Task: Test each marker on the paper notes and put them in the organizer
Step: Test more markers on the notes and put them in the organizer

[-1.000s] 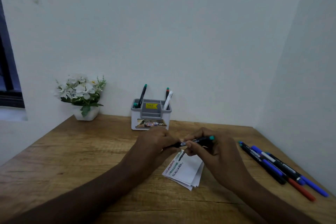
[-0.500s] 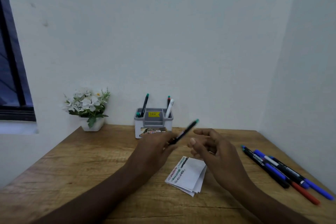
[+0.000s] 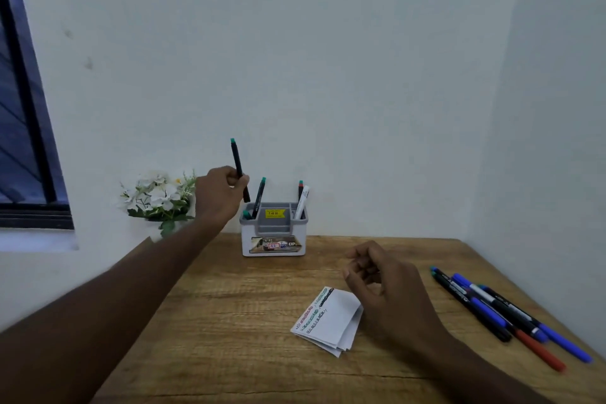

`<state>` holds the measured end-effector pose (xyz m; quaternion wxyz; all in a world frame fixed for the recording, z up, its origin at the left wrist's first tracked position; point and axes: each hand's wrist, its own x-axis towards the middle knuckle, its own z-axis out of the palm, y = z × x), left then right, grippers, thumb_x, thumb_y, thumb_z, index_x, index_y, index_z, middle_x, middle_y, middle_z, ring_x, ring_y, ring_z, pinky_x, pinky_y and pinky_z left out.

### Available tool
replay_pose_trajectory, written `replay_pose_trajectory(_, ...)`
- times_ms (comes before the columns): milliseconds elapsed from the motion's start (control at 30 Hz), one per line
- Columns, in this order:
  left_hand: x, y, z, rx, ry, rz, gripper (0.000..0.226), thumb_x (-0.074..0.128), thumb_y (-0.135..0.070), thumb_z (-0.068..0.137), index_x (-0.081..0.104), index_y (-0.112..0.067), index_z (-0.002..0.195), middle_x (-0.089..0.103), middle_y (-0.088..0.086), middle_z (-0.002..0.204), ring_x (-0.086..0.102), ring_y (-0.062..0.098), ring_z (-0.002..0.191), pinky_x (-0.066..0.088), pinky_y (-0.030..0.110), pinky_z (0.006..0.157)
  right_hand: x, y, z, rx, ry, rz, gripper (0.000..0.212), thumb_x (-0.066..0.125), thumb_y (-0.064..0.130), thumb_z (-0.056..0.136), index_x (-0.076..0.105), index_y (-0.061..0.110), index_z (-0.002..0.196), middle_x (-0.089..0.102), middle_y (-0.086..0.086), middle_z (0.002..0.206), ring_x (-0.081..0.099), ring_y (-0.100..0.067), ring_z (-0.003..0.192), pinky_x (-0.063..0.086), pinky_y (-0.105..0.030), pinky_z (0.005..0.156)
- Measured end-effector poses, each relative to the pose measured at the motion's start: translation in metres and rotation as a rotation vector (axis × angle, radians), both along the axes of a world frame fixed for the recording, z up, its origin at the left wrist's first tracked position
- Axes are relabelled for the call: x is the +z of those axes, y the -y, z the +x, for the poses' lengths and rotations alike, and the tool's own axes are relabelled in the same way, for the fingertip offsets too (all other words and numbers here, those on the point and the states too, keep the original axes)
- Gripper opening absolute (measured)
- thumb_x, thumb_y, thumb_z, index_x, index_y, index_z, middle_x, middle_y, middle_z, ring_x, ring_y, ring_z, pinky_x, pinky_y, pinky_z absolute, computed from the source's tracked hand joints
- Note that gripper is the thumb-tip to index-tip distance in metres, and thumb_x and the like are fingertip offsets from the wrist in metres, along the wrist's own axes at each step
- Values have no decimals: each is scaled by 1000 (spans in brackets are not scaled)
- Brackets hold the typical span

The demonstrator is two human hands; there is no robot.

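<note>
My left hand (image 3: 219, 195) grips a black marker with a green cap (image 3: 236, 159), held nearly upright just above the left rear corner of the grey-and-white organizer (image 3: 274, 241). Three markers stand in the organizer: a green-capped one (image 3: 259, 197), a red-tipped one (image 3: 300, 188) and a white one (image 3: 302, 202). A small stack of paper notes (image 3: 331, 320) with coloured scribbles along its left edge lies on the wooden desk (image 3: 229, 321). My right hand (image 3: 382, 285) hovers just right of the notes, fingers loosely curled, holding nothing.
Several markers (image 3: 498, 313), black, blue and red, lie in a row at the desk's right side near the right wall. A white pot of white flowers (image 3: 157, 197) stands left of the organizer. A dark window frame (image 3: 26, 141) is at far left.
My left hand has carried the green-capped marker up and away from the notes to above the organizer. My right hand let go of it and stayed by the notes.
</note>
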<state>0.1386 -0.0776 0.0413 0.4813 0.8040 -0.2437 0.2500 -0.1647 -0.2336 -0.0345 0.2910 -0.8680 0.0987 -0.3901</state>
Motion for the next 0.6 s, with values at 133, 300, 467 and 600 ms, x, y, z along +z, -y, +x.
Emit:
replay_pose_trajectory(133, -4, 7, 0, 42, -135, 59, 31, 69, -48, 97, 80, -23, 111, 77, -6, 92, 73, 19, 93, 52, 28, 76, 1, 0, 2, 7, -5, -33, 13, 74, 27, 98, 70, 29, 110, 74, 18, 88, 69, -1, 94, 59, -22, 78)
replay_pose_trajectory(300, 5, 5, 4, 73, -198, 237, 47, 63, -55, 98, 74, -15, 120, 76, 12, 113, 70, 32, 105, 59, 45, 91, 7, 2, 9, -57, -42, -87, 16, 75, 27, 96, 68, 29, 111, 70, 18, 82, 67, 4, 93, 55, -13, 72)
replay_pose_trajectory(467, 0, -7, -39, 140, 216, 298, 63, 58, -57, 99, 56, -9, 140, 67, 17, 130, 53, 44, 126, 49, 55, 96, 26, 34, -5, -326, -292, -291, 17, 64, 22, 102, 68, 16, 117, 75, -1, 102, 70, -17, 95, 59, -34, 84)
replay_pose_trajectory(600, -33, -12, -104, -258, 440, 271, 34, 62, -50, 90, 66, -32, 119, 68, -8, 116, 57, 25, 112, 48, 44, 91, 36, 63, -26, -550, -564, -358, 6, 64, 13, 101, 69, 13, 103, 70, -9, 110, 69, -28, 100, 50, -31, 73)
